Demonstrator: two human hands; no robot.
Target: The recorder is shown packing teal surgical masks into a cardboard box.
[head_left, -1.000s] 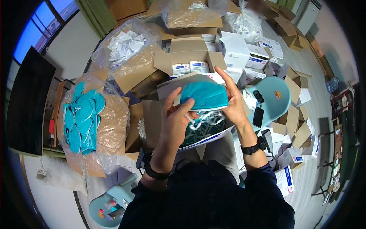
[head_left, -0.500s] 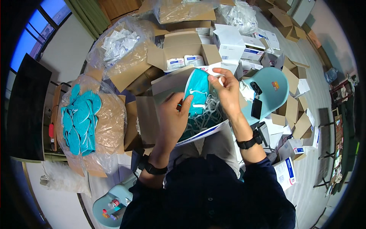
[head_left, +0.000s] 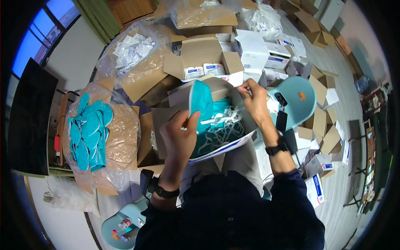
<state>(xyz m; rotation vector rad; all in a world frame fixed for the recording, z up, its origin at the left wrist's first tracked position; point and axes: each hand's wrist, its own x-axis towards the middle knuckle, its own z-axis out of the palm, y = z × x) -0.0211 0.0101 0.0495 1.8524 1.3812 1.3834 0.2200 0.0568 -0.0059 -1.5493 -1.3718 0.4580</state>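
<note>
My left hand (head_left: 181,131) pinches a teal padded fabric piece (head_left: 200,99) by its lower edge. The piece has a rounded top and white trim, and is held upright over an open carton (head_left: 227,146) on my lap. Inside the carton lies a heap of similar teal pieces with tangled white cords (head_left: 223,135). To the right, my right hand (head_left: 255,100) is apart from the piece, above the carton's right side. Its thumb and fingertips are pressed together; whether anything is between them is too small to make out.
Loose teal pieces (head_left: 89,131) lie on a plastic-lined carton at left. An open carton (head_left: 202,56) with white packets stands ahead. A pale teal stool (head_left: 298,102) at right bears dark devices. A second stool (head_left: 112,223) at lower left holds bottles.
The teal piece has moved left and tilted with my left hand. My right hand has let go of it and drawn away slightly to the right, baring the carton's contents.
</note>
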